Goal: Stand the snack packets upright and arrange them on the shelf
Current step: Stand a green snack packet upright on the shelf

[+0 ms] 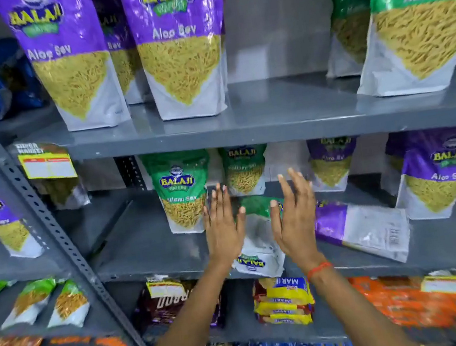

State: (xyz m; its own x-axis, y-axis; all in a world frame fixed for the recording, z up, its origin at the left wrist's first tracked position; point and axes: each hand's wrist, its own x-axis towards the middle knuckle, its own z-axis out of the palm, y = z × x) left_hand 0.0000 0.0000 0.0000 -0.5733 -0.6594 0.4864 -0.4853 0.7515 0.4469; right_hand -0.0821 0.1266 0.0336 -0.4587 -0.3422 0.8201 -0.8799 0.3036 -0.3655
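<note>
A green Ratlami Sev packet [258, 239] lies flat on the middle shelf [150, 251], its bottom hanging over the front edge. My left hand [222, 226] and my right hand [294, 216] flank it, fingers spread, palms facing each other, neither gripping it. To the right, a purple Aloo Sev packet [363, 227] also lies flat. An upright green packet [182, 191] stands just left of my left hand. Further upright packets, one green [245, 170] and two purple [332, 162] [435, 173], stand behind and to the right.
The upper shelf [272, 119] carries tall upright purple [176, 45] and green [418, 17] packets. Below are Marie biscuit packs [282, 300] and orange packs [400, 301]. A perforated steel upright [39, 217] divides off the left rack with more packets. Price tags [47, 164] hang on the shelf edges.
</note>
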